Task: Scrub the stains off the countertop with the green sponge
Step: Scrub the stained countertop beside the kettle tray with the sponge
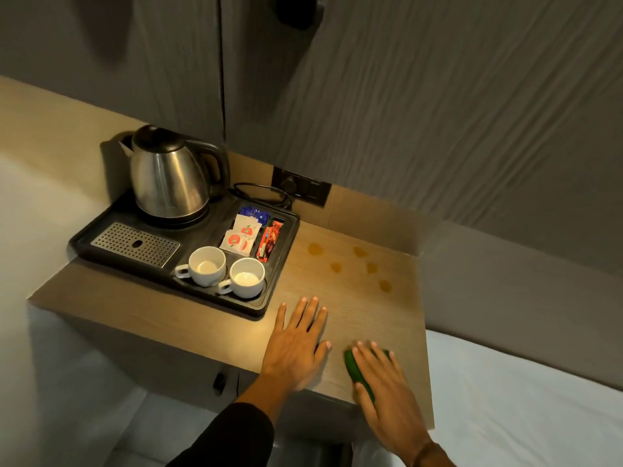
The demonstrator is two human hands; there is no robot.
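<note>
The right hand [381,382] lies flat over the green sponge [358,372] near the front edge of the wooden tabletop [354,318], fingers stretched across its top rather than curled around it, so the sponge shows only as a green strip along the hand's left side and a bit past the fingertips. Just beside it the left hand [296,342] rests palm down on the bare wood, fingers spread and holding nothing; a dark sleeve [236,436] covers that forearm. Farther back on the tabletop, well apart from both hands, sit the stains [350,264] — five small yellowish-brown blotches scattered in a loose cluster. To the left of them a black tray [101,247] carries a steel kettle [168,176] at the back, a perforated metal drip plate [135,244] at its left front, two white cups [226,276] side by side at the front, and a compartment of sachets [242,237] with red packets [268,244] in a narrow slot next to it. A black cord [259,192] loops from behind the tray toward a wall socket [303,188] — white bedding [522,399] lies to the right of the tabletop
</note>
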